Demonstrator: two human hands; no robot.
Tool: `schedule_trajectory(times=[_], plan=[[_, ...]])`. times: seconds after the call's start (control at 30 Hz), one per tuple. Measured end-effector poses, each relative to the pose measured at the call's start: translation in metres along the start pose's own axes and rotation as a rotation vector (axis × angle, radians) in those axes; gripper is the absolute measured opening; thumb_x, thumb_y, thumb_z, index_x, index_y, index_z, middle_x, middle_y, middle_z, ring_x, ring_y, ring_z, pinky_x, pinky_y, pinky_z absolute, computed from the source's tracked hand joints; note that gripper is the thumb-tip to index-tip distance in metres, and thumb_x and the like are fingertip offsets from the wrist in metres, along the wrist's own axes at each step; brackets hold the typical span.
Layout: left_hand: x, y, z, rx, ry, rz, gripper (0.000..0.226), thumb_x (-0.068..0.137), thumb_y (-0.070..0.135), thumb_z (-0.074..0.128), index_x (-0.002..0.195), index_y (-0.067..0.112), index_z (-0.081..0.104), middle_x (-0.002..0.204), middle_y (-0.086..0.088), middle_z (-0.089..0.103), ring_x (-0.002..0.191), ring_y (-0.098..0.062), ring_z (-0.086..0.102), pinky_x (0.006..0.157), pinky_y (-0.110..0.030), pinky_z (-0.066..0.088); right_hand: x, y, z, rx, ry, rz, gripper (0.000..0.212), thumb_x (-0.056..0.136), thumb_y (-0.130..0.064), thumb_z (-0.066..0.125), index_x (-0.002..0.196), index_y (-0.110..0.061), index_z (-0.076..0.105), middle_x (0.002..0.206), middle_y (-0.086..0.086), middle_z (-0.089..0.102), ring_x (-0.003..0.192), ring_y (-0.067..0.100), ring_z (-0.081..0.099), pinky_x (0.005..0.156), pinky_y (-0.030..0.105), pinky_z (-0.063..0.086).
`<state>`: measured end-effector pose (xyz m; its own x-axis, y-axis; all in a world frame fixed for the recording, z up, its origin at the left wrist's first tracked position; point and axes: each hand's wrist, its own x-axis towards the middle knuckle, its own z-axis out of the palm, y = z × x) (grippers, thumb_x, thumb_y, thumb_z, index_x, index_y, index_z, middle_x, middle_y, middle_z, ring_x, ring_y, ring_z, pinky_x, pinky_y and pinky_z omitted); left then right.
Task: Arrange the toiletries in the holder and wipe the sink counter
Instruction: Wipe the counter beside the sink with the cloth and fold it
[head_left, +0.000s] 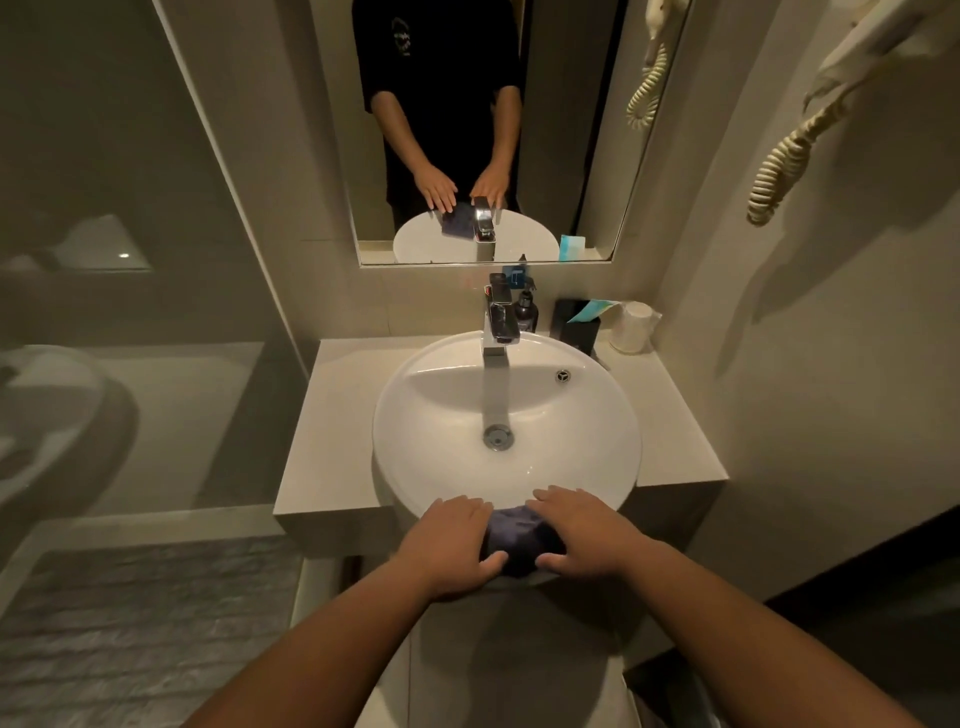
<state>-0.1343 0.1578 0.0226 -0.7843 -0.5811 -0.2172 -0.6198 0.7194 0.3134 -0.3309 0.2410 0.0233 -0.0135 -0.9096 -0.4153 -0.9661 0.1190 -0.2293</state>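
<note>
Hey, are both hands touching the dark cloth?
Touching. Head view shows left hand and right hand resting on the dark cloth, thumbs against it.

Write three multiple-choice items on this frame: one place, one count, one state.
1. Where is the dark cloth?
A) on the near rim of the basin
B) on the floor
C) draped over the tap

2. How many hands press on it?
A) none
B) one
C) two

3. The black holder is:
A) tipped over
B) holding a teal packet
C) empty

Key:
1 A: the cloth lies on the rim nearest the person.
2 C: the left hand and right hand both rest flat on it.
3 B: the packet sticks out of the holder's top.
</note>
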Motion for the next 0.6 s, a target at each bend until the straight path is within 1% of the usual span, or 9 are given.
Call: schedule_trajectory(times=[0.07, 0.17, 0.23, 0.3, 0.33, 0.37, 0.43, 0.53, 0.6], plan=[[0.009, 0.003, 0.005, 0.032, -0.038, 0.01, 0.053, 0.082, 0.063, 0.049, 0.118, 0.024, 0.047, 0.121, -0.001, 0.056, 0.105, -0.018, 0.05, 0.099, -0.036, 0.039, 0.006, 0.005, 0.0, -0.042, -0.02, -0.016, 0.077, 0.084, -0.056, 0.059, 0.148, -0.026, 0.028, 0.156, 0.003, 0.032, 0.142, 0.025, 0.03, 0.119, 0.046, 0.021], [0.031, 0.009, 0.009, 0.096, -0.087, 0.034, 0.068, 0.077, 0.068, 0.053, 0.123, 0.02, 0.045, 0.123, -0.005, 0.053, 0.106, -0.022, 0.048, 0.098, -0.039, 0.04, 0.018, 0.013, -0.002, -0.051, -0.079, -0.02, 0.079, 0.085, -0.054, 0.059, 0.149, -0.024, 0.025, 0.159, 0.004, 0.027, 0.146, 0.026, 0.022, 0.121, 0.05, 0.01], [0.046, 0.011, 0.013, 0.081, -0.142, 0.033, 0.073, 0.074, 0.069, 0.057, 0.125, 0.018, 0.044, 0.123, -0.005, 0.054, 0.107, -0.023, 0.05, 0.097, -0.039, 0.041, 0.027, 0.017, -0.002, -0.016, -0.117, -0.033, 0.073, 0.083, -0.055, 0.059, 0.144, -0.025, 0.033, 0.152, 0.004, 0.038, 0.14, 0.026, 0.032, 0.119, 0.053, 0.011], [0.054, 0.012, 0.019, 0.034, -0.214, 0.016, 0.067, 0.072, 0.066, 0.062, 0.119, 0.021, 0.048, 0.119, -0.003, 0.058, 0.103, -0.021, 0.054, 0.091, -0.037, 0.045, 0.033, 0.019, 0.002, 0.008, -0.171, -0.069, 0.058, 0.082, -0.055, 0.059, 0.132, -0.028, 0.047, 0.135, 0.002, 0.054, 0.125, 0.023, 0.046, 0.116, 0.055, 0.017], [0.056, 0.012, 0.023, 0.034, -0.242, 0.015, 0.063, 0.072, 0.064, 0.063, 0.117, 0.022, 0.05, 0.117, -0.002, 0.061, 0.102, -0.021, 0.057, 0.089, -0.037, 0.048, 0.035, 0.021, 0.005, 0.014, -0.182, -0.085, 0.053, 0.082, -0.055, 0.059, 0.128, -0.028, 0.05, 0.131, 0.001, 0.057, 0.12, 0.022, 0.05, 0.115, 0.055, 0.018], [0.056, 0.011, 0.026, 0.054, -0.244, 0.02, 0.058, 0.073, 0.061, 0.063, 0.115, 0.023, 0.052, 0.115, -0.001, 0.063, 0.101, -0.021, 0.059, 0.089, -0.038, 0.05, 0.034, 0.023, 0.009, 0.025, -0.166, -0.097, 0.05, 0.083, -0.054, 0.058, 0.126, -0.029, 0.052, 0.129, 0.0, 0.059, 0.119, 0.021, 0.052, 0.114, 0.054, 0.017], [0.052, 0.008, 0.031, 0.104, -0.19, 0.038, 0.048, 0.077, 0.055, 0.062, 0.112, 0.023, 0.054, 0.112, 0.0, 0.065, 0.099, -0.021, 0.061, 0.087, -0.039, 0.052, 0.027, 0.026, 0.016, 0.05, -0.077, -0.108, 0.044, 0.085, -0.053, 0.058, 0.123, -0.031, 0.055, 0.127, -0.002, 0.062, 0.116, 0.018, 0.055, 0.113, 0.049, 0.02], [0.043, 0.009, 0.03, 0.109, -0.101, 0.048, 0.033, 0.083, 0.047, 0.059, 0.108, 0.026, 0.056, 0.109, 0.0, 0.068, 0.096, -0.021, 0.064, 0.084, -0.039, 0.054, 0.014, 0.022, 0.025, 0.045, 0.11, -0.123, 0.029, 0.087, -0.046, 0.059, 0.114, -0.035, 0.06, 0.115, -0.005, 0.068, 0.103, 0.014, 0.06, 0.109, 0.04, 0.034], [0.033, 0.015, 0.023, 0.114, -0.068, 0.039, 0.025, 0.088, 0.04, 0.055, 0.108, 0.026, 0.058, 0.107, -0.002, 0.07, 0.094, -0.022, 0.065, 0.083, -0.039, 0.054, 0.006, 0.015, 0.02, 0.02, 0.179, -0.109, 0.017, 0.088, -0.042, 0.061, 0.103, -0.035, 0.064, 0.105, -0.005, 0.071, 0.094, 0.014, 0.062, 0.105, 0.039, 0.041]])
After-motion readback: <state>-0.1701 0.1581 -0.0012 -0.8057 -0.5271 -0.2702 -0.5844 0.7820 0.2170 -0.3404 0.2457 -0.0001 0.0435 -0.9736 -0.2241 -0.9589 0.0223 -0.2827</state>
